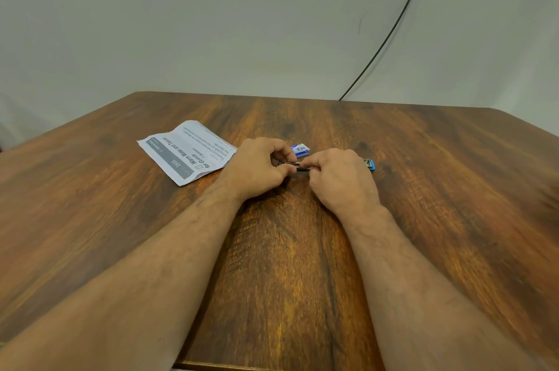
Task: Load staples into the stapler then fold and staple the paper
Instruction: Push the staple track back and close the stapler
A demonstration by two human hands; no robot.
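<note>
both hands, left (257,169) and right (338,177), pinch the small blue-ended metal stapler (299,167) over the brown wooden tabletop (423,189); creased printed paper (187,151) lies left, blue-white staple box (300,150) just behind.

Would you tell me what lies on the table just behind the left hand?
Behind the left hand lies a small blue and white box, its near end hidden by the fingers. Whether it is open cannot be seen.

One head-worn camera is looking forward and down over a wooden table (302,249), close above the person's forearms.
</note>
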